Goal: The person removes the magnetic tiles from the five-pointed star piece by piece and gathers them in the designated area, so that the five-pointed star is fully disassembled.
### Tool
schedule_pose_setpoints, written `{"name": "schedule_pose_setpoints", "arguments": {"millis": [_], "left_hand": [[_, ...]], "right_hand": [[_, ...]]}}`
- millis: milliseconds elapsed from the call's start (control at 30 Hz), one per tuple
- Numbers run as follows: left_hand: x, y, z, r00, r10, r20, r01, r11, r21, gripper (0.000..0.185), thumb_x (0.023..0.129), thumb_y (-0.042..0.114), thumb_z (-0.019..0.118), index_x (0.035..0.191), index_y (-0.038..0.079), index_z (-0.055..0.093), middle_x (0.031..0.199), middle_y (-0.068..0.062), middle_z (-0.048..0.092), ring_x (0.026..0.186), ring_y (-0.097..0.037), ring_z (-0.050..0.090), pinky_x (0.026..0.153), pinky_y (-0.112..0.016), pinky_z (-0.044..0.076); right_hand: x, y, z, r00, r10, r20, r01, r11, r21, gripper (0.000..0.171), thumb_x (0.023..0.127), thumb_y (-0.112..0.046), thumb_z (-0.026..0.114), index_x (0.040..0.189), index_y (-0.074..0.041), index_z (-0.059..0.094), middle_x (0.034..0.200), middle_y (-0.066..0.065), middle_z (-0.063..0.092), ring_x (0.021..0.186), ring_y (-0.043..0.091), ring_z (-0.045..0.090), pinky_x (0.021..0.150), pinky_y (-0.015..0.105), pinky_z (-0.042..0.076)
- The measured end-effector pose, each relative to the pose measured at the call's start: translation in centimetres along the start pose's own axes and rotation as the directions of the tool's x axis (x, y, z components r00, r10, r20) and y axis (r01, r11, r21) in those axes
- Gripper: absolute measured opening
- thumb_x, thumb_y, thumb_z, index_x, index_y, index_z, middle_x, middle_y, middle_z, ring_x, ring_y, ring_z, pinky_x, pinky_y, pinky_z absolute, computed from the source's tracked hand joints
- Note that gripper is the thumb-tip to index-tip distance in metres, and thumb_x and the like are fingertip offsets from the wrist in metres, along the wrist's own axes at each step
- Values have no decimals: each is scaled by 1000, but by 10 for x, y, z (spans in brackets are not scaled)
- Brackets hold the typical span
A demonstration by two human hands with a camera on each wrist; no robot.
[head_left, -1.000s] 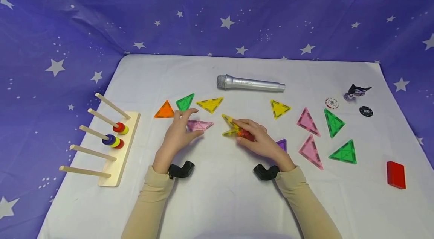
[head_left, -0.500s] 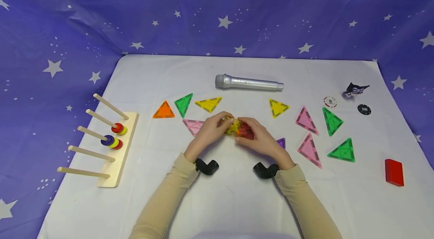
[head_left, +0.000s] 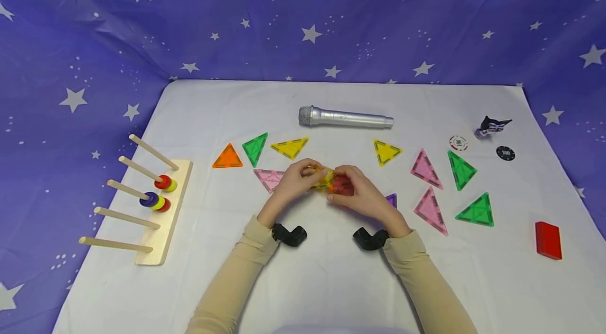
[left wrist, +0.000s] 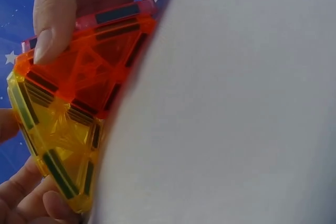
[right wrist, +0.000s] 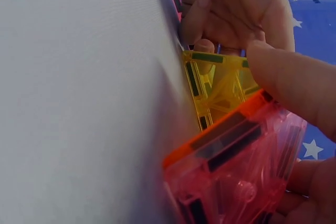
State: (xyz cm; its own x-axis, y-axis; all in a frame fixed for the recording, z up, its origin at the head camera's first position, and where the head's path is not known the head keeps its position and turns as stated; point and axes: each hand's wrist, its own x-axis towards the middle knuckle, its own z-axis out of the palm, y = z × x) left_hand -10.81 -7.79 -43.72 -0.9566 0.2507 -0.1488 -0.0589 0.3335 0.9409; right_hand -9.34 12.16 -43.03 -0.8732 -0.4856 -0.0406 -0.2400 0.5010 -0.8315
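Both hands meet at the middle of the white table (head_left: 331, 281) on a small cluster of joined translucent magnetic tiles. My left hand (head_left: 295, 181) pinches the yellow triangle tile (head_left: 323, 178) (left wrist: 58, 145) (right wrist: 218, 85). My right hand (head_left: 352, 192) grips the red-orange tile (head_left: 342, 185) (left wrist: 89, 64) and a pink tile (right wrist: 236, 177) joined to it. The cluster stands on the table surface. A pink triangle (head_left: 269, 177) lies just left of my left hand, and a purple tile (head_left: 392, 199) peeks out beside my right wrist.
Loose triangles lie around: orange (head_left: 228, 157), green (head_left: 254, 148), yellow (head_left: 290, 147) on the left; yellow (head_left: 385, 151), pink (head_left: 425, 168), green (head_left: 460, 169) on the right. A silver microphone (head_left: 345, 117) lies behind. A wooden peg rack (head_left: 163, 208) stands left; a red block (head_left: 548, 240) right.
My left hand left the flat pink triangle and moved right to join my right hand on the tile cluster, taking hold of the yellow tile. Since half a second ago little has shifted.
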Motion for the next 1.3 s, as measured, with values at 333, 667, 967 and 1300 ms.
{"name": "schedule_pose_setpoints", "arguments": {"millis": [333, 667, 967, 1300], "left_hand": [[-12, 14, -7, 998, -48, 49, 54, 991, -125, 32, 85, 17, 64, 108, -4, 59, 96, -18, 66, 78, -13, 60, 65, -22, 44], [-10, -3, -5, 999, -53, 10, 54, 987, -154, 33, 81, 15, 67, 109, -1, 59, 96, -17, 66, 80, -16, 62, 64, -25, 46], [-14, -8, -4, 1000, -11, -2, 11, 975, -223, 30, 82, 17, 67, 108, 4, 59, 88, -10, 68, 67, -12, 57, 57, -24, 41], [-19, -3, 1, 998, -7, -64, -2, 990, -142, 30, 81, 19, 68, 107, 6, 60, 88, -7, 69, 70, -10, 59, 62, -25, 43]], "right_hand": [[0, 8, -4, 997, -68, 45, 65, 997, 52, 57, 71, -33, 77, 119, -17, 51, 121, 1, 48, 103, 18, 46, 85, 38, 39], [1, 17, -8, 987, -143, 77, 131, 981, 144, 49, 72, -24, 77, 114, -13, 53, 119, 2, 48, 102, 18, 46, 84, 36, 40], [0, 16, -8, 990, -116, 77, 104, 984, 147, 47, 72, -25, 77, 112, -18, 53, 117, -1, 49, 98, 17, 47, 81, 37, 41], [0, 15, -8, 991, -109, 73, 97, 984, 149, 48, 72, -27, 77, 112, -19, 53, 117, -1, 49, 97, 18, 47, 80, 39, 39]]}}
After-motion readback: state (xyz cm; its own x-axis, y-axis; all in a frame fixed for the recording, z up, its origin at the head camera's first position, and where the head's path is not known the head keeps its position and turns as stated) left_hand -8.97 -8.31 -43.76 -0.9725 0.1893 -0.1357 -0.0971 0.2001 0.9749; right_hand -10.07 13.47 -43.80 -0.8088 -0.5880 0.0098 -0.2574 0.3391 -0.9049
